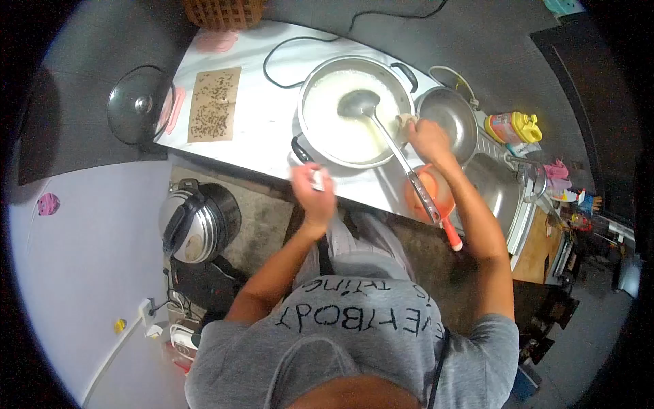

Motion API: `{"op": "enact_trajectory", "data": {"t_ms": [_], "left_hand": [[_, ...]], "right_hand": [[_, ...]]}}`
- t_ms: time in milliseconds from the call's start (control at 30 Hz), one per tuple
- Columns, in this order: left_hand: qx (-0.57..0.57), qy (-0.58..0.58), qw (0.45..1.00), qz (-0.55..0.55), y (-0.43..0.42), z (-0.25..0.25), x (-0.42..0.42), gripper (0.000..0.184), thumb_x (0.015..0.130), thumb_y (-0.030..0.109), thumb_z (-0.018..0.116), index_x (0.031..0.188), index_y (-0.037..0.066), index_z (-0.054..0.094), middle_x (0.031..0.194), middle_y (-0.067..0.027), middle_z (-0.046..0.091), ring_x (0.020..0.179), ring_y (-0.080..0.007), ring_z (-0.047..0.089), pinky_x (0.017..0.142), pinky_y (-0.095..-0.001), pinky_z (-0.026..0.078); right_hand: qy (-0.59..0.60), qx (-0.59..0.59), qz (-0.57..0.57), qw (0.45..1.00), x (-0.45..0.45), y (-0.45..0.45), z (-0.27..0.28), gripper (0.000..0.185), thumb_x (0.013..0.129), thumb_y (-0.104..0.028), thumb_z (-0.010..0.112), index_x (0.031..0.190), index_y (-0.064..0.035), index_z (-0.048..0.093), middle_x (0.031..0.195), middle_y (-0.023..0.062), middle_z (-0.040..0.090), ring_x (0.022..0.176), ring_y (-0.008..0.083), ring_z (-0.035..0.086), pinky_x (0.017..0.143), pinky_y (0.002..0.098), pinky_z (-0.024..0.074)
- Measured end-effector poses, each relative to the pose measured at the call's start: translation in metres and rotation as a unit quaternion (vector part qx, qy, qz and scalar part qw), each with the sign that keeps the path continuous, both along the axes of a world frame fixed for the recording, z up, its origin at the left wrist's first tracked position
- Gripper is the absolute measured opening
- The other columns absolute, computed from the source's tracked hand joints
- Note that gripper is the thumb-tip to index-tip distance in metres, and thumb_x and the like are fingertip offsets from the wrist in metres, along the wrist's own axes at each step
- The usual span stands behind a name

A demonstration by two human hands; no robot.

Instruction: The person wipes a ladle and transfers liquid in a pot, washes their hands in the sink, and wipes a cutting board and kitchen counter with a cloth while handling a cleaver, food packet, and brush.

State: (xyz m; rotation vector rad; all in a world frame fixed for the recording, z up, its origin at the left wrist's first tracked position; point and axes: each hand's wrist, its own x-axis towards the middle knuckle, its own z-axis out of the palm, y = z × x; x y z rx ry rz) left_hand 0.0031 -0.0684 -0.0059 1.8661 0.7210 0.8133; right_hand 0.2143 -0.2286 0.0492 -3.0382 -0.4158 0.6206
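A wide metal pot stands on the counter, filled with a pale whitish liquid. A steel ladle rests in it, its bowl in the liquid and its handle leaning over the near-right rim. My right hand is closed on a small beige thing at the pot's right rim; its kind is unclear. My left hand is closed around a small white thing, just below the pot's black handle. Under the ladle's handle is an orange-handled, cup-shaped utensil.
Right of the pot are a metal bowl, a sink and a yellow bottle. A brown speckled sheet and a glass lid are at the left. A pressure cooker stands below the counter.
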Motion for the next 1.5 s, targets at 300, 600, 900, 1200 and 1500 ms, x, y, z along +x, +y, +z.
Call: {"op": "enact_trajectory", "data": {"t_ms": [300,600,900,1200,1500], "left_hand": [[-0.750,0.131,0.494,-0.421,-0.131,0.005,0.020,0.036,0.085,0.021,0.061,0.117,0.009,0.047,0.111,-0.0033,0.054,0.098,-0.0140,0.056,0.087,-0.0279,0.043],[-0.745,0.113,0.521,-0.400,-0.050,0.064,-0.014,0.020,0.091,0.016,0.051,0.108,0.004,0.049,0.096,-0.0094,0.059,0.094,-0.0223,0.060,0.088,-0.0367,0.048],[-0.753,0.094,0.507,-0.408,-0.004,0.082,-0.026,0.025,0.090,0.024,0.052,0.109,0.007,0.049,0.095,-0.0054,0.057,0.090,-0.0182,0.058,0.087,-0.0390,0.045],[-0.872,-0.021,0.397,-0.286,0.010,0.107,-0.028,0.030,0.093,0.034,0.044,0.103,0.006,0.048,0.071,0.0012,0.041,0.062,-0.0122,0.040,0.062,-0.0279,0.038],[-0.946,-0.159,0.148,-0.242,0.030,0.092,-0.033,0.038,0.095,0.043,0.037,0.086,0.007,0.042,0.056,0.0027,0.037,0.050,-0.0077,0.038,0.046,-0.0189,0.033]], "right_hand": [[0.059,0.051,-0.038,0.996,-0.011,-0.009,-0.012,0.051,0.085,-0.040,0.040,0.091,0.0042,0.064,0.091,0.0281,0.061,0.089,0.0430,0.059,0.081,0.0481,0.0449],[0.078,0.113,-0.035,0.990,-0.038,-0.022,-0.043,0.058,0.087,-0.043,0.041,0.084,0.0103,0.063,0.084,0.0329,0.059,0.086,0.0455,0.058,0.079,0.0478,0.0449],[0.353,0.388,-0.286,0.802,-0.128,0.014,-0.023,0.049,0.091,-0.042,0.040,0.082,0.0021,0.059,0.059,0.0105,0.056,0.052,0.0189,0.054,0.050,0.0304,0.0425],[0.489,0.588,-0.308,0.567,-0.135,0.032,0.019,0.032,0.093,-0.025,0.046,0.115,-0.0021,0.049,0.091,0.0047,0.058,0.076,0.0126,0.055,0.072,0.0277,0.0460],[0.210,0.502,-0.123,0.830,-0.137,0.054,0.026,0.039,0.093,-0.026,0.046,0.123,-0.0008,0.040,0.097,0.0165,0.062,0.089,0.0253,0.060,0.079,0.0329,0.0459]]}}
